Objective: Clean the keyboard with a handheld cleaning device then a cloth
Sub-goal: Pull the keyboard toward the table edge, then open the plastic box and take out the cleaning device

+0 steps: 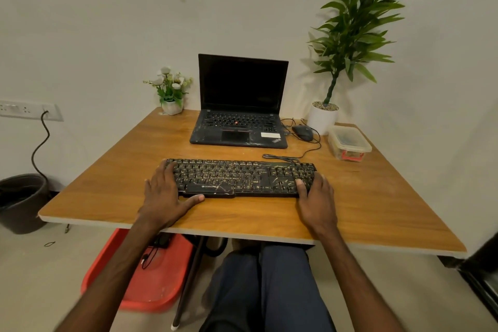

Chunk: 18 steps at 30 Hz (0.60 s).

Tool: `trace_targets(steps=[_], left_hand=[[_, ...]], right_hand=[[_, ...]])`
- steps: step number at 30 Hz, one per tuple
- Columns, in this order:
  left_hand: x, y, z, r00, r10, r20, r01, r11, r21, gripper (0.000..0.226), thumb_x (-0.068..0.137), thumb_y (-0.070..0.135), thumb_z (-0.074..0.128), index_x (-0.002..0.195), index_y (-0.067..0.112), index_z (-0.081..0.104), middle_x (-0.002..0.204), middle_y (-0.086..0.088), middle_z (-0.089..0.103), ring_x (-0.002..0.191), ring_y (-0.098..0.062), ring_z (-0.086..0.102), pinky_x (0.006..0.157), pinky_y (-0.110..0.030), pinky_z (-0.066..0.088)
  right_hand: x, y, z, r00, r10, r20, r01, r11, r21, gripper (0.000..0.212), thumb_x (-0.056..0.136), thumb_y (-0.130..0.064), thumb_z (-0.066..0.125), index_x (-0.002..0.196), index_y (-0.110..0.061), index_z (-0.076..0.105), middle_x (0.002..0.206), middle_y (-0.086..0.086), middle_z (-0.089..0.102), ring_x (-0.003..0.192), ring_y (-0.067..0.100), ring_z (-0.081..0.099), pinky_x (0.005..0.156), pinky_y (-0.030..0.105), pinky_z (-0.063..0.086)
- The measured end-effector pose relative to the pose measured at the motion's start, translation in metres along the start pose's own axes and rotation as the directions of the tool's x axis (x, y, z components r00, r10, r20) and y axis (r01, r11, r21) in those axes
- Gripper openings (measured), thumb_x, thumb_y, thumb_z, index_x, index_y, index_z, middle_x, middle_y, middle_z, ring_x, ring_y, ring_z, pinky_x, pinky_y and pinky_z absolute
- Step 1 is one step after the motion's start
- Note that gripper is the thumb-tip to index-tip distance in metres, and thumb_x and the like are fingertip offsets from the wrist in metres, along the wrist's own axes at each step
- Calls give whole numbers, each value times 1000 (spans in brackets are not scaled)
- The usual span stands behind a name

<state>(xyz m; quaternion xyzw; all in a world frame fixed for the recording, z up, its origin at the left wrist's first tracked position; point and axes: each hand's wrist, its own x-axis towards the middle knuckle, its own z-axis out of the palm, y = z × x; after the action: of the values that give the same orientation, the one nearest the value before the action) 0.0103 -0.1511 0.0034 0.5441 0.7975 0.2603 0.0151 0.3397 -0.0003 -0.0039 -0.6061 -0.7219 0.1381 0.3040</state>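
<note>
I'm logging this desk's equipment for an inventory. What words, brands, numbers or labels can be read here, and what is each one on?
"ZEBRONICS": white print on the front edge of the black wired keyboard.
"ThinkPad": small slanted logo on the palm-rest corner of the open black laptop, only just legible.
White rectangular sticker on the laptop's palm rest: too small to read.
Key legends on both keyboards: too small and blurred to read.

kbd (242, 178) front edge: ZEBRONICS | laptop (239, 127) palmrest: ThinkPad
</note>
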Motion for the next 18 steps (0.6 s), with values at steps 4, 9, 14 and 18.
trace_targets(steps=[4, 9, 14, 18], left_hand=[[0, 3, 2, 997, 75, 2, -75, 994, 80, 125, 67, 96, 29, 157, 9, 15, 168, -15, -1, 154, -35, 4, 118, -65, 1], [3, 57, 23, 948, 319, -17, -314, 940, 136, 107, 82, 87, 27, 154, 7, 26, 167, -15, 8, 153, -35, 13, 120, -63, 5], [24, 165, 53, 893, 448, -38, -449, 893, -41, 85, 94, 63, 52, 157, 17, 18, 167, -7, 14, 153, -23, 13, 125, -47, 13], [58, 233, 81, 842, 540, 4, -536, 837, -113, 79, 96, 55, 56, 155, 13, 24, 160, -9, 33, 148, -22, 29, 123, -41, 23]], right_hand=[[-3, -4, -3, 1000, 11, -6, -11, 1000, 21, 71, 101, -56, 32, 153, -9, 24, 159, 16, 24, 147, 32, 18, 120, 47, 21], [-5, -4, -7, 999, 4, -45, -2, 999, 37, 67, 102, -54, 33, 152, -11, 24, 161, 16, 18, 150, 32, 10, 122, 44, 12], [6, 7, -9, 994, 62, -89, -47, 985, 163, 66, 102, -52, 34, 154, -13, 23, 164, 13, 12, 151, 28, 2, 121, 42, 4], [32, 31, -19, 981, 135, -140, -106, 975, 193, 67, 101, -52, 36, 154, -14, 21, 164, 12, 9, 151, 29, 2, 121, 45, 7]])
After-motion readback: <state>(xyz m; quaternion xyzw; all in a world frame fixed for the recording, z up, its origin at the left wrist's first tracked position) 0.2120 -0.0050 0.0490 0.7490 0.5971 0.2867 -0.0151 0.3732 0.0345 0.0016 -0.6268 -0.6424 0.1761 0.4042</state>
